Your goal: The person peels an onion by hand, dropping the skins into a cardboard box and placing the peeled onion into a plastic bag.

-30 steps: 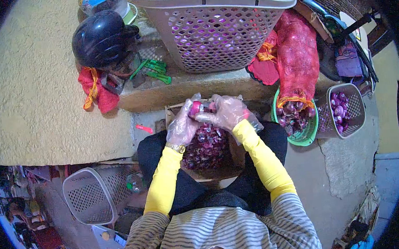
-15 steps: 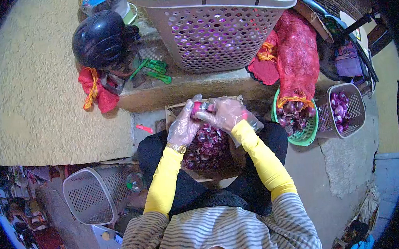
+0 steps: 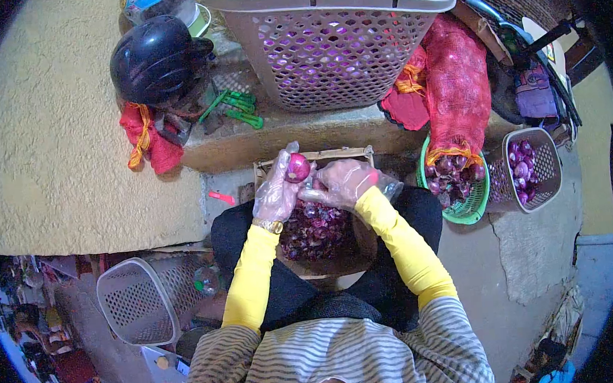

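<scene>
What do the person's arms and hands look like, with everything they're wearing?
The left hand and right hand wear see-through plastic gloves. Yellow sleeves cover the forearms, below grey striped shirt sleeves. A gold-coloured watch circles the left wrist.

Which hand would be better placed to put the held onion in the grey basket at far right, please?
Probably the right hand: it is nearer the grey basket. The onion is in the grip of the left hand, though, so it would need passing across first.
</scene>
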Motion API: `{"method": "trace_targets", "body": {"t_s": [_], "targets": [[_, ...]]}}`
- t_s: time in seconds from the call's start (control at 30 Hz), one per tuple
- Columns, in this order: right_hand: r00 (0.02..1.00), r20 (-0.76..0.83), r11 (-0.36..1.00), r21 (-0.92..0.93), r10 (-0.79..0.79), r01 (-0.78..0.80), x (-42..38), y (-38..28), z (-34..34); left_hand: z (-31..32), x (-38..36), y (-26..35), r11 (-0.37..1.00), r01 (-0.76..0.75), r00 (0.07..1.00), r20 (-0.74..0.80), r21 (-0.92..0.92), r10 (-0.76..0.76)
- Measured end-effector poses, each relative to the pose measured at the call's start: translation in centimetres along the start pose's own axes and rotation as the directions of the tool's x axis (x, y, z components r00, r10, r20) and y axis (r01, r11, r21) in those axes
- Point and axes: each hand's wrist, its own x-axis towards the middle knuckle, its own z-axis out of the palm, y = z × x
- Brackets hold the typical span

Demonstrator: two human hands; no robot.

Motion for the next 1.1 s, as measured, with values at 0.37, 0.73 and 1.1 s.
{"method": "trace_targets", "body": {"t_s": [0.37,0.73,1.1], "targets": [[0.994,-0.035,0.995,0.007,0.102,-0.101,0.0,0.7,1.3,0.4,-0.4,0.4,0.991,-0.066,0.998,-0.033,-0.113,0.062],[0.977,0.003,0.968,0.137,0.214,-0.212,-0.6,-0.6,-2.1,0.1,-0.1,0.0,0.999,0.004,0.999,0.047,0.035,-0.006],[0.898,-0.343,0.958,0.172,0.277,-0.23,-0.4,0.2,-0.5,2.0,-0.9,0.1,0.999,0.039,0.994,0.098,0.037,-0.042]]}}
